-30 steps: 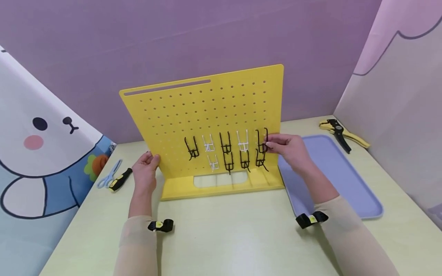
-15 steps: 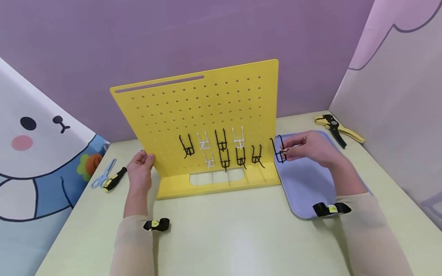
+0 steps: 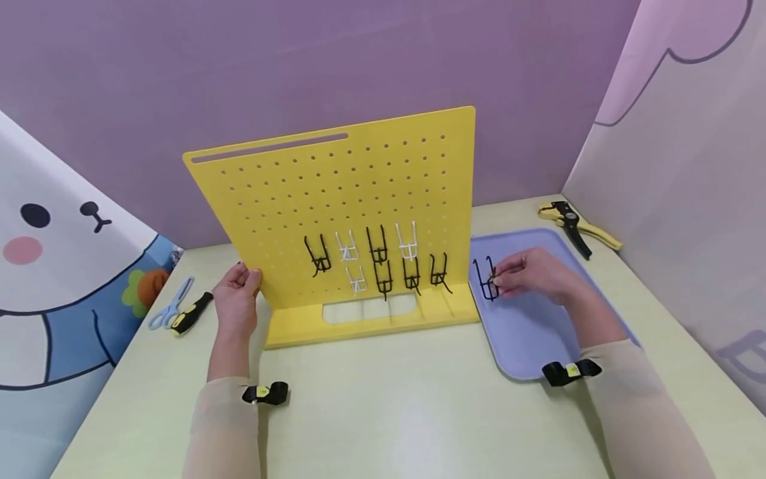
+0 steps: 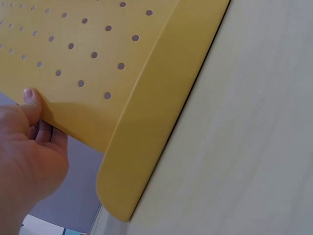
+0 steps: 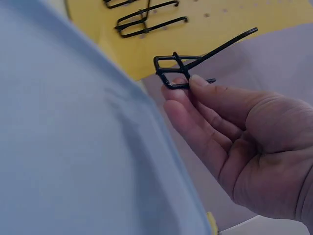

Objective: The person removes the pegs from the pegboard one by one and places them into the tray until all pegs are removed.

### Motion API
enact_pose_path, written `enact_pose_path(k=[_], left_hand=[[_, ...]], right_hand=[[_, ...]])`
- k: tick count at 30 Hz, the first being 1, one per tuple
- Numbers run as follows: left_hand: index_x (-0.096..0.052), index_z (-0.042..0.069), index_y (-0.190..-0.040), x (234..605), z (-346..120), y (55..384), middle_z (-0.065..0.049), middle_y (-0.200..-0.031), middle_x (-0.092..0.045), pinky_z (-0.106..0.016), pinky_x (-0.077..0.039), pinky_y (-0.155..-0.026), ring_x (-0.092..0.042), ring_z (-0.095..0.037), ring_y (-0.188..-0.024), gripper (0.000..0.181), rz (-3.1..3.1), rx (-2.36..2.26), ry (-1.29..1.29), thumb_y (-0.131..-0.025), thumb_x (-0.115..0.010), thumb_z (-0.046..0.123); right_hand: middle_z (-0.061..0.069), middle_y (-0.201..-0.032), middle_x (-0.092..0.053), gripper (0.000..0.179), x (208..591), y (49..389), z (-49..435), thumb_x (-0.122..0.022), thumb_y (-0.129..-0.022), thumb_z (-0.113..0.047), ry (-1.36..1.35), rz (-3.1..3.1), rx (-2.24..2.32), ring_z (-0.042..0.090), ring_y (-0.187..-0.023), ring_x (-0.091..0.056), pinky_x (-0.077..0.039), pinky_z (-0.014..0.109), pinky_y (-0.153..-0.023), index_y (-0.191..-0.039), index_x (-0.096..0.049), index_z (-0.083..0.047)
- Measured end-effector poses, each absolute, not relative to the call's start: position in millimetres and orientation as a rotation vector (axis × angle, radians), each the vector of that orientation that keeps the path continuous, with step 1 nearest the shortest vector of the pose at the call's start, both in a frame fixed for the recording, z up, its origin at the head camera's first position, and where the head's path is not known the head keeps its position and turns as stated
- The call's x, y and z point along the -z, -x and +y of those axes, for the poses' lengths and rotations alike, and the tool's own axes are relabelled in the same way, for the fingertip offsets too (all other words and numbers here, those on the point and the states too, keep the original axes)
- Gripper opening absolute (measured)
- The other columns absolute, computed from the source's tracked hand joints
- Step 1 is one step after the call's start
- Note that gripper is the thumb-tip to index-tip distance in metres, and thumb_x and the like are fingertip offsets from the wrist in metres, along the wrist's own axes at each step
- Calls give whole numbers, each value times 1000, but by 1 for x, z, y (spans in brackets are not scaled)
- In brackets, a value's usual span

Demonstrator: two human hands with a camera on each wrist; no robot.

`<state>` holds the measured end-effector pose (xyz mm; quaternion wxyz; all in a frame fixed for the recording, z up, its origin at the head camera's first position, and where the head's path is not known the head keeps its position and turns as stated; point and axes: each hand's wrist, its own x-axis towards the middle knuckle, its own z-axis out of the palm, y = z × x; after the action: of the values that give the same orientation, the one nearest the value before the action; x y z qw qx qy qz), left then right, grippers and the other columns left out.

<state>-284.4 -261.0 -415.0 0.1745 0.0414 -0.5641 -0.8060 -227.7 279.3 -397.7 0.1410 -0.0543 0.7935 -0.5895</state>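
A yellow pegboard [image 3: 335, 193] stands upright on its base, with several black and white wire hooks on its lower half. My left hand [image 3: 237, 299] grips the board's left edge; in the left wrist view the thumb [image 4: 32, 100] lies on the front face and the other fingers go behind. Over the tray, just right of the board, my right hand [image 3: 532, 276] pinches a black wire hook [image 3: 487, 283] between thumb and fingertips. The right wrist view shows this hook [image 5: 171, 71] apart from the board, its two prongs pointing away.
The lavender tray [image 3: 526, 346] lies on the table right of the board. Behind it is a yellow-and-black wire stripper [image 3: 577, 226]. Light-blue scissors [image 3: 171, 307] and a black-and-yellow screwdriver handle [image 3: 191, 314] lie to the left. A purple wall backdrop [image 3: 299, 60] rises behind.
My right hand has drawn the black hook off the board's right side and carried it right and lower, over the tray. The left hand keeps its grip on the board's edge.
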Motion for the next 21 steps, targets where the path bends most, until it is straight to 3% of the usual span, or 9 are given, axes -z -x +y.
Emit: enact_pose_path(k=[9,21], left_hand=[[-74,8,-98,417,-261,286,-4,-85,-72,-21,-57,-79,-67,-11,-82,19,-1582,2306,-155,-94,-65,-8],[-73,7,-100,417,-260,285,-5,-85,-71,-21,-56,-78,-67,-12,-82,18,-1574,2303,-101,-94,-64,-8]], right_hand=[[20,-95,-72,31,415,230,272,-68,-92,6,105,2352,1627,21,-77,-71,-61,37,-73,-117,-59,22],[13,-84,-73,27,416,235,265,-71,-93,-2,-38,2532,1405,17,-69,-69,-61,33,-66,-113,-67,15]])
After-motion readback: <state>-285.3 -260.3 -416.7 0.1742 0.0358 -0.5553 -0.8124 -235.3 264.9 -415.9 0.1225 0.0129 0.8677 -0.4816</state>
